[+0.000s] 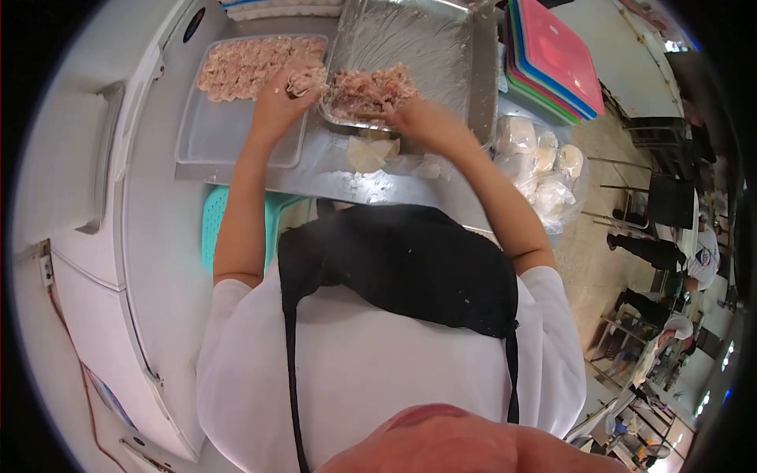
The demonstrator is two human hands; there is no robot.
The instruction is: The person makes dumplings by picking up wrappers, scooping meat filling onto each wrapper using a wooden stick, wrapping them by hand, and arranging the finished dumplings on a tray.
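My left hand (279,102) is closed round a filled dumpling (305,80), between the plastic tray and the metal pan. Rows of filled pieces (256,63) cover the upper part of the translucent tray (236,138). My right hand (426,124) is at the lower edge of the meat filling (374,88) in the metal pan (441,47); its fingers are blurred, and a thin tool seems to lie between them. Pale wrappers (372,151) rest on the metal table (327,177) just below the pan.
Stacked coloured lids (556,51) stand right of the pan. Plastic bags of pale round items (544,162) sit below them. A turquoise basket (213,225) is under the table's left part. Two people (702,256) are far off at the right.
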